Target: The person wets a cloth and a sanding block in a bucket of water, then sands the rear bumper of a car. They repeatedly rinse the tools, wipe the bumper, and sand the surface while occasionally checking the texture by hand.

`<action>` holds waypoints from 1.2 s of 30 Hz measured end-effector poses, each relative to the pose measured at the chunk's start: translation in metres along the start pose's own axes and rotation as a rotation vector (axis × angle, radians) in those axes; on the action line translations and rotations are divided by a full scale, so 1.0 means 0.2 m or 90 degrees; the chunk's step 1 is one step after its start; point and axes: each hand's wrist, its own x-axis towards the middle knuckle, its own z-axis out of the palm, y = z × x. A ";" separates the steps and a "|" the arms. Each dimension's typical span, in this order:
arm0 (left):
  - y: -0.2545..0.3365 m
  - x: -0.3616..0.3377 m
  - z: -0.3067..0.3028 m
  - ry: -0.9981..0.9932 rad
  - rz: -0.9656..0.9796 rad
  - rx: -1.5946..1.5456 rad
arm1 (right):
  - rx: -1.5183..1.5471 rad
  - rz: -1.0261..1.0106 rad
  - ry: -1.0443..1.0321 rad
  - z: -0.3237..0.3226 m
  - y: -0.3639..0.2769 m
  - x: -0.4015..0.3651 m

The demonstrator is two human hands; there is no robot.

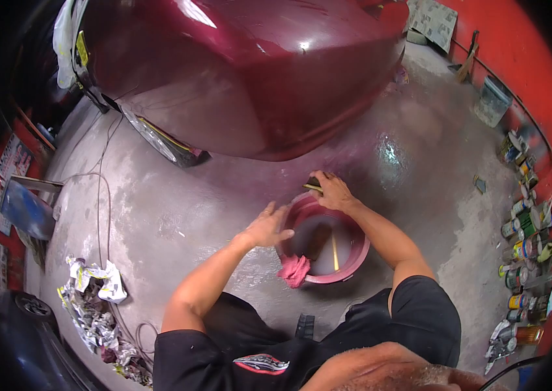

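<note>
Head view: R hand above far rim of basin, fingers closed on dark pad w/ yellow edge; L hand at basin's L side, fingers spread wide, rim contact can't tell. Pink cloth over basin's near-L rim, yellow strip inside basin w/ cloudy water. Maroon car body beyond basin, paint cans well to its R on floor.

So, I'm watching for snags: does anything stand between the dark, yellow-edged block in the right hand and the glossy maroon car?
Nothing visible does. Between the dark, yellow-edged block in the right hand and the glossy maroon car, only grey concrete floor shows. The round pink basin sits on the block's near side, out of that path.
</note>
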 end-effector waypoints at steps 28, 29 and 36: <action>-0.15 0.09 0.29 -0.128 -0.076 -0.072 | -0.088 -0.077 -0.588 0.50 0.21 -0.23; -0.16 0.09 0.29 -0.135 -0.076 -0.066 | -0.072 -0.070 -0.579 0.54 0.23 -0.23; -0.38 0.17 0.51 -0.074 0.004 -0.073 | -0.050 -0.037 -0.563 0.49 0.22 -0.27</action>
